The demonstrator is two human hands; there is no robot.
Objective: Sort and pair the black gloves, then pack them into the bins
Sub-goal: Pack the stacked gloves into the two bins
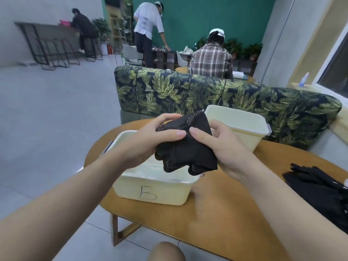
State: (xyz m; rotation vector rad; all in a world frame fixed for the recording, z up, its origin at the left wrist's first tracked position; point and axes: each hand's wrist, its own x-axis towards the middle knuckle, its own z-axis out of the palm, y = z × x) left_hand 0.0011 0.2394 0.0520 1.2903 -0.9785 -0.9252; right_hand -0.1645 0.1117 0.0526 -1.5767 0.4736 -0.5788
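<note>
Your left hand (150, 140) and right hand (216, 147) pinch folded black gloves (188, 146) above bin B (150, 191); loosening risks unfolding the pair.

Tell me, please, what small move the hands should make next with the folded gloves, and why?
Probably lower the folded black gloves into the bin marked B. The left hand and right hand both grip the bundle, which looks already folded together and hangs just above that bin's open top. The second bin stands farther off, and more gloves wait on the table.
</note>
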